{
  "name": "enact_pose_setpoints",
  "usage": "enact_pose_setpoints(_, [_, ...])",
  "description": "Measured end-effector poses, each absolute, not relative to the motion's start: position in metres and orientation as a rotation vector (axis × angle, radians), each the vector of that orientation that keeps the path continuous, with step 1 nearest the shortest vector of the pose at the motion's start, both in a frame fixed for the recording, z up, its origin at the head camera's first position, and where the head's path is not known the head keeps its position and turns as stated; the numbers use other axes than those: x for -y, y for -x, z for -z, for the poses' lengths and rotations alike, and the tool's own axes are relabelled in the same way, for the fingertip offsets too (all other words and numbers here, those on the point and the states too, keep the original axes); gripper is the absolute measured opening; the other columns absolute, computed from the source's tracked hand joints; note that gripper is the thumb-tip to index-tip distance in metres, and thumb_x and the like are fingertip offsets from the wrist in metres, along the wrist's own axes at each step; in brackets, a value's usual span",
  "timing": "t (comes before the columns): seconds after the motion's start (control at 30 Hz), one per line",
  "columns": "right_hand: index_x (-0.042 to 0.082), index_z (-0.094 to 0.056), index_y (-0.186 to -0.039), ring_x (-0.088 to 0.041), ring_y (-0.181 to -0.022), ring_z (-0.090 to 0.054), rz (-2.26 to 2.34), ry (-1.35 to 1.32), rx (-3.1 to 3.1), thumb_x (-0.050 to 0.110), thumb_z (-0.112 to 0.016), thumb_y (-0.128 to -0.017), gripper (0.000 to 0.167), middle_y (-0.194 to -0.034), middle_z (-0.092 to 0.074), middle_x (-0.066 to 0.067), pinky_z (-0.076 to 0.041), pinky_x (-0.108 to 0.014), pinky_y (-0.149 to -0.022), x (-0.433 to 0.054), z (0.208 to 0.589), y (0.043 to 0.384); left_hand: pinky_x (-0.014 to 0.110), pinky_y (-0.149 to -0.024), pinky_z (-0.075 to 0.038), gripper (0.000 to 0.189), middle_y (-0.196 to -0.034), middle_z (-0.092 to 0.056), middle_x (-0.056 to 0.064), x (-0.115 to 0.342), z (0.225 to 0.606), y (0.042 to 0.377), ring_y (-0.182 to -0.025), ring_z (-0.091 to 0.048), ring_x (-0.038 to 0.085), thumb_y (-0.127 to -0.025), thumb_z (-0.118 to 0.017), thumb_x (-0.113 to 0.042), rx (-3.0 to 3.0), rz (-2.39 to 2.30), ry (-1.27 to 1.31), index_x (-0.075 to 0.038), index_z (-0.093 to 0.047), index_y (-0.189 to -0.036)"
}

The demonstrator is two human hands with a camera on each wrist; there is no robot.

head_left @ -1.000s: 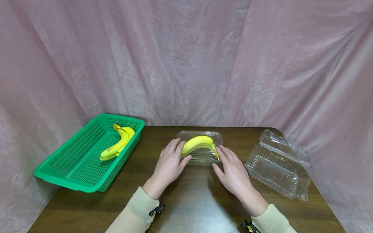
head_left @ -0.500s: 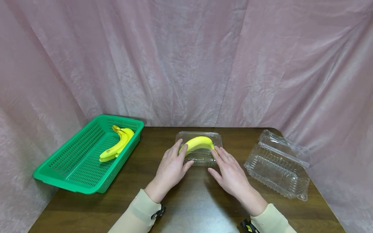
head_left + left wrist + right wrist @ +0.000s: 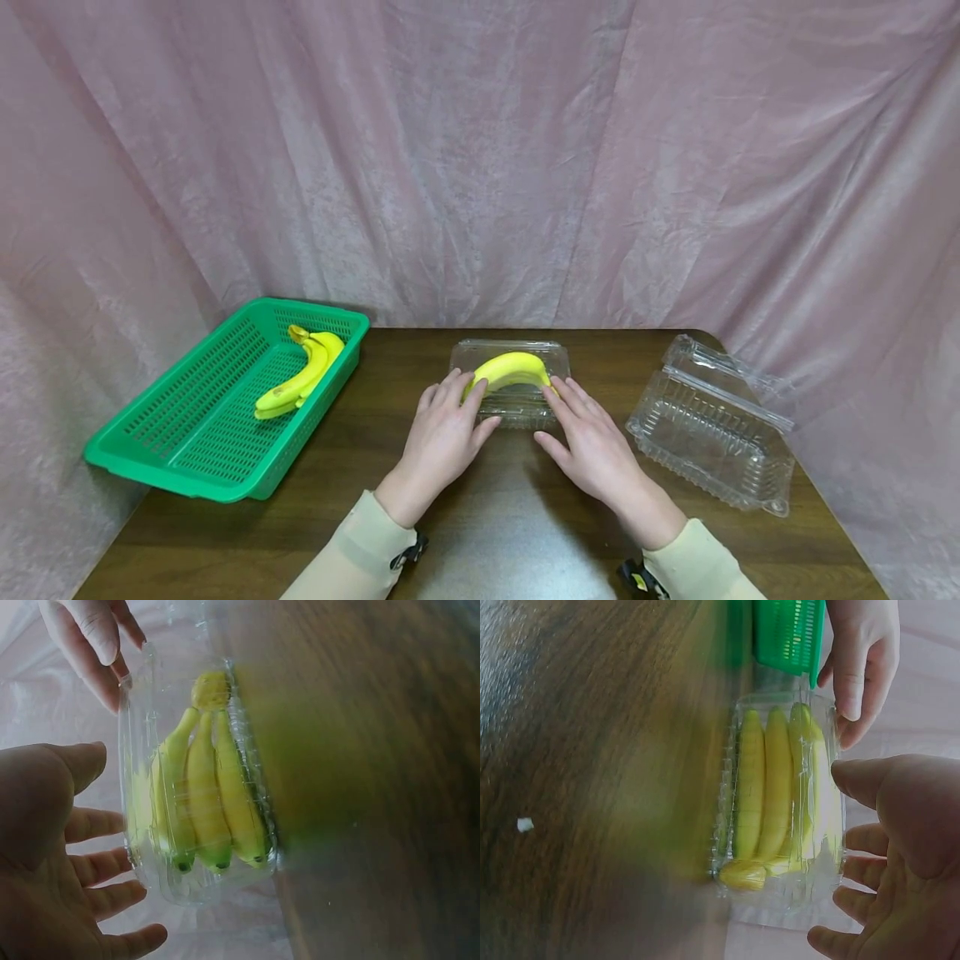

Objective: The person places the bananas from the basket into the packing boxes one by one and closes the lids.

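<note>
In the head view a clear plastic clamshell box [image 3: 517, 412] lies at the middle of the table, with a bunch of yellow bananas [image 3: 513, 367] inside. Both wrist views show the bananas [image 3: 201, 787] through the clear wall, the lid down over them. My left hand [image 3: 441, 433] lies at the box's left side, fingers extended over the lid's edge. On the right side my right hand [image 3: 596, 450] does the same, fingertips at the lid [image 3: 810, 889] and thumb apart. Neither hand curls round anything.
At the left stands a green plastic basket [image 3: 217, 408] holding another bunch of bananas [image 3: 303, 375]. An opened, unfilled clear clamshell box [image 3: 712, 442] lies at the table's right edge. A pink curtain [image 3: 480, 167] hangs behind the brown table [image 3: 480, 533].
Both hands have shifted slightly inward on the lid. The left fingers lifted and spread half a second ago and now lie lower on the box's left edge.
</note>
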State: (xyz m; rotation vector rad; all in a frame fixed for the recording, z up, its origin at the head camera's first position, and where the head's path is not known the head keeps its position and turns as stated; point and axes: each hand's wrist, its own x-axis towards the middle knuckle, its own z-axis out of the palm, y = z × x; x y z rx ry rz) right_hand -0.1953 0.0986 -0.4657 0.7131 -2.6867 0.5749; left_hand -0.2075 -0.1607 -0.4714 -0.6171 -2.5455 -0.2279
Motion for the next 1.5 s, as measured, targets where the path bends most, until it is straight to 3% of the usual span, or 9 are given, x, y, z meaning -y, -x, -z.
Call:
enact_pose_setpoints(1.03, [-0.002,-0.054,-0.161,-0.044,-0.156,-0.044,-0.473,-0.838,2.678,0.033,-0.083,-0.102,0.074,-0.167,-0.049,-0.023,-0.040,-0.062,-0.122,-0.077,0.458,0.216,0.069,-0.109,-0.049,0.061,-0.151,-0.062,0.025,0.177,0.467,0.213,-0.144,-0.055,0.049,-0.102,-0.080,-0.048,2.573,0.197,0.532,-0.011,-0.067,-0.149])
enact_pose_setpoints(1.5, [0.000,-0.052,-0.162,-0.041,-0.159,-0.041,-0.419,-0.870,2.753,0.037,-0.079,-0.105,0.074,-0.170,-0.046,-0.021,-0.037,-0.059,-0.125,-0.060,0.457,0.232,0.071,-0.115,-0.043,0.064,-0.160,-0.055,0.024,0.188,0.468,0.217,-0.152,-0.047,0.049,-0.105,-0.075,-0.050,2.696,0.233,0.421,-0.014,-0.062,-0.157])
